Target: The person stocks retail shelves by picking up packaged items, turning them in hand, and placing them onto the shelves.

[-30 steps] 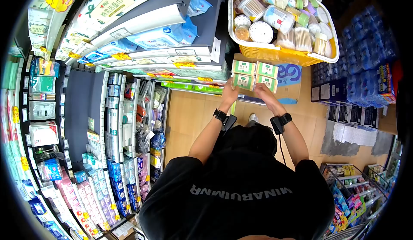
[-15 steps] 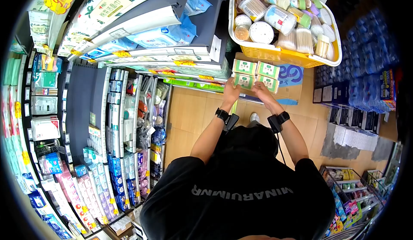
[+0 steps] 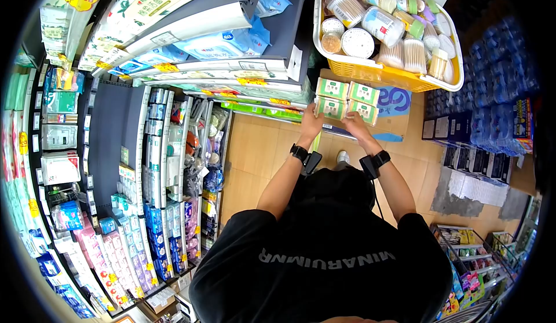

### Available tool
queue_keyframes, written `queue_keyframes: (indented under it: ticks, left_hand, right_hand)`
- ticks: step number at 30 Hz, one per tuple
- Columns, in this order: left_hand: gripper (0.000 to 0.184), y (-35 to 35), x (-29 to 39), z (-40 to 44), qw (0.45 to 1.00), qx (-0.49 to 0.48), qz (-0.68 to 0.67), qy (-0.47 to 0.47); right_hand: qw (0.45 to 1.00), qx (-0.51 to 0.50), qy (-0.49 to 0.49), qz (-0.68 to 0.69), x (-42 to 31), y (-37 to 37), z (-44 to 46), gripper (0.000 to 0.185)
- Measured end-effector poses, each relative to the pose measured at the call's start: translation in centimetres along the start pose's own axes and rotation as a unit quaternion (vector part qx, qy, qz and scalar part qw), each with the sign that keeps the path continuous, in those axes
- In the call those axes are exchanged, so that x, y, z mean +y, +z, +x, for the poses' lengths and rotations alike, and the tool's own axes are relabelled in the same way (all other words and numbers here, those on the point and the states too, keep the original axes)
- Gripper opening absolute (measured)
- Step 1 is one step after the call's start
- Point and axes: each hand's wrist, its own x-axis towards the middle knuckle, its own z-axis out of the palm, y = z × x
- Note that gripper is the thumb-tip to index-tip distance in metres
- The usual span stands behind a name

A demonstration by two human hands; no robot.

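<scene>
Several green and cream packs point(image 3: 333, 107) lie in two side-by-side columns on a cardboard box point(image 3: 397, 127). My left hand point(image 3: 311, 123) is closed on the near left pack at its left corner. On the near right pack point(image 3: 364, 112), my right hand point(image 3: 357, 127) has its fingers pressed at the near edge. Both wrists wear black straps with small devices. Just beyond the packs stands a yellow and white basket point(image 3: 376, 70) full of cotton swab tubs and packs.
Shelves with blue wipe packs point(image 3: 217, 45) rise at the upper left, and racks of packaged goods point(image 3: 124, 253) line the left. Blue bottle packs point(image 3: 492, 120) are stacked at right. A wire rack point(image 3: 475, 253) stands lower right, on tiled floor point(image 3: 255, 166).
The packs and basket have shifted slightly to the right in view. Both hands keep nearly the same place at the near packs.
</scene>
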Motion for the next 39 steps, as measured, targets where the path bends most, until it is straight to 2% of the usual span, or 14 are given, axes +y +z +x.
queue_keyframes:
  ticks: [4,14,18,20,22,23,27,29,33,35,36,38,39]
  left_hand:
    - [0.037,-0.5,1.1,-0.3,1.0,0.0,-0.009,0.013]
    - [0.041,-0.8,0.4,-0.2,0.999,0.01,0.009,0.044]
    - [0.042,-1.1,0.3,-0.3,0.999,0.021,-0.024,0.039]
    - [0.041,-1.8,0.9,-0.8,0.997,0.026,-0.047,0.047]
    - [0.036,-2.4,1.6,-1.2,0.998,0.017,0.035,0.04]
    - [0.036,-2.7,1.9,-1.4,0.999,0.019,0.034,0.038]
    - [0.025,-3.8,2.7,-1.8,0.997,0.046,-0.055,0.009]
    - [0.021,-4.7,3.0,-2.1,0.994,0.059,-0.086,0.008]
    - [0.023,-6.5,3.3,-2.7,0.988,0.033,-0.154,-0.006]
    - [0.026,-7.6,3.4,-3.2,0.983,0.041,-0.177,-0.005]
    - [0.029,-8.2,3.4,-3.6,0.981,0.038,-0.192,-0.009]
    - [0.033,-10.0,3.7,-4.5,0.977,0.044,-0.208,-0.016]
    - [0.034,-10.9,4.0,-5.0,0.978,0.033,-0.202,-0.035]
  right_hand:
    - [1.0,-0.012,0.009,0.019,0.8,0.3,0.7,0.045]
    - [0.999,0.009,-0.018,0.042,1.4,0.0,0.5,0.032]
    - [0.999,0.016,-0.026,0.036,1.1,-0.1,-0.2,0.03]
    - [0.997,0.023,-0.06,0.052,0.8,-0.2,-0.7,0.027]
    - [0.996,0.024,-0.074,0.044,0.4,-0.3,-1.2,0.025]
    - [0.995,0.027,-0.089,0.037,0.3,-0.3,-1.4,0.024]
    - [0.989,0.032,-0.129,0.069,-0.2,0.1,-2.5,0.024]
    - [0.981,0.033,-0.131,0.137,-1.2,0.4,-3.4,0.018]
    - [0.982,0.034,-0.17,0.072,-1.3,0.8,-3.6,0.016]
    - [0.962,0.063,-0.261,0.046,-2.2,1.5,-4.1,0.023]
    - [0.963,0.057,-0.262,0.043,-2.6,1.8,-4.5,0.023]
    - [0.981,0.007,-0.178,0.078,-4.0,2.2,-5.5,0.033]
    - [0.981,-0.001,-0.179,0.073,-4.8,2.5,-6.0,0.033]
